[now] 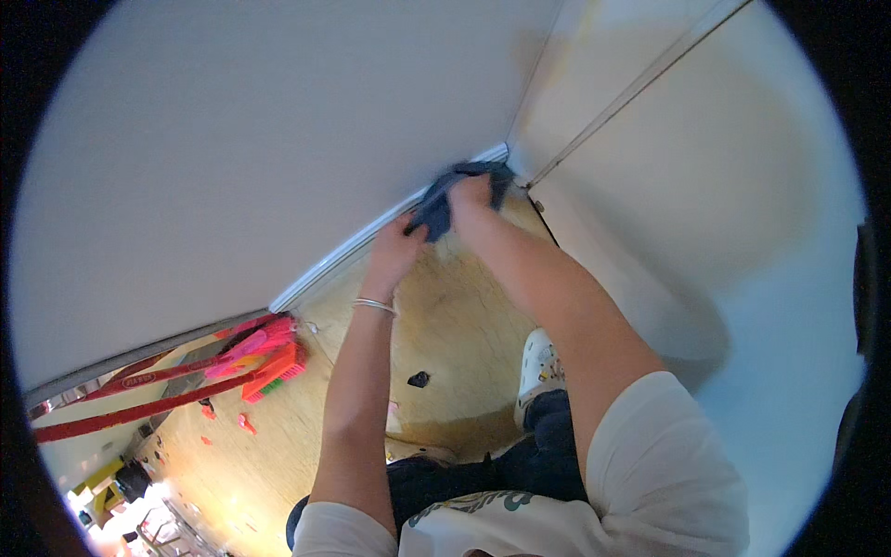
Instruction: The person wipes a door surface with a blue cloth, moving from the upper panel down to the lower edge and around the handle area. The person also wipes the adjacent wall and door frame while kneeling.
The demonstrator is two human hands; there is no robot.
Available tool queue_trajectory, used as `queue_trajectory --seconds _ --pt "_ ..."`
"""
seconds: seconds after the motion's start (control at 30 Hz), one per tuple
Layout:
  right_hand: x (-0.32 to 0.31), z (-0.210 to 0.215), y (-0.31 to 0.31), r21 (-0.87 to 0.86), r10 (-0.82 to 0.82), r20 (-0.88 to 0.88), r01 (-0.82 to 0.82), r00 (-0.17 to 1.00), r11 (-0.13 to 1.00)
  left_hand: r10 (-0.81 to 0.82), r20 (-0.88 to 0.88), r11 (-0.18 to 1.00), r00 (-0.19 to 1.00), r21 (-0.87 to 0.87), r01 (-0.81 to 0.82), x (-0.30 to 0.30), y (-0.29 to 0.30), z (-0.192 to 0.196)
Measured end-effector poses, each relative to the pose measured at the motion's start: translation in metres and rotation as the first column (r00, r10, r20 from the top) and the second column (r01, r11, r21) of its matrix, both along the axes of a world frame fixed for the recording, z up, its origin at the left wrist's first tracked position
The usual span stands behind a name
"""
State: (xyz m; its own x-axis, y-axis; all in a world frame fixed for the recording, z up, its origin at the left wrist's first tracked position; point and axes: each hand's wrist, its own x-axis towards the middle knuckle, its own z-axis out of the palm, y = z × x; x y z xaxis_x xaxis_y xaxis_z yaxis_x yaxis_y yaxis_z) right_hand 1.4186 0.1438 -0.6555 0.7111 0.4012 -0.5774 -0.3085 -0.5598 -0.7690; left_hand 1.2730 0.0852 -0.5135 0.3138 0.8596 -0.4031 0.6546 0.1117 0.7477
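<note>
A dark blue-grey cloth [433, 215] lies bunched along the white baseboard [348, 247], close to the corner where the wall meets a white panel. My right hand [471, 193] is closed on the cloth and presses it down near the corner; its fingertips are partly hidden. My left hand [397, 249], below a wrist with thin bracelets, grips the cloth's near left edge between thumb and fingers. Both arms reach forward and down to the floor line.
A grey wall [232, 158] rises ahead; a white panel [668, 176] stands at my right. On the wooden floor [464, 306] lies a black scrap [419, 379]. Pink and red brush heads [274, 362] with red handles [139, 416] are at left. My white clog [536, 367] stands beside the panel.
</note>
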Motion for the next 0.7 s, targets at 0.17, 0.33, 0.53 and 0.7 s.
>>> queue_trajectory --seconds 0.17,0.33,0.53,0.7 --pt "0.056 -0.02 0.004 0.131 0.06 -0.253 -0.028 0.966 0.991 0.19 0.193 0.978 0.963 -0.123 -0.169 0.017 -0.023 -0.039" --pt "0.011 -0.015 0.007 0.005 0.223 0.117 -0.225 0.968 0.974 0.457 0.357 0.875 0.815 -0.015 -0.484 -0.002 -0.03 -0.083" --pt "-0.094 0.058 -0.013 -0.078 0.376 -0.165 -0.392 0.912 0.917 0.681 0.41 0.687 0.606 -0.072 -0.723 -0.078 -0.021 -0.088" --pt "-0.093 0.046 -0.006 -0.128 0.232 -0.072 -0.239 0.97 0.963 0.642 0.301 0.717 0.705 0.09 -0.691 -0.061 -0.02 -0.08"
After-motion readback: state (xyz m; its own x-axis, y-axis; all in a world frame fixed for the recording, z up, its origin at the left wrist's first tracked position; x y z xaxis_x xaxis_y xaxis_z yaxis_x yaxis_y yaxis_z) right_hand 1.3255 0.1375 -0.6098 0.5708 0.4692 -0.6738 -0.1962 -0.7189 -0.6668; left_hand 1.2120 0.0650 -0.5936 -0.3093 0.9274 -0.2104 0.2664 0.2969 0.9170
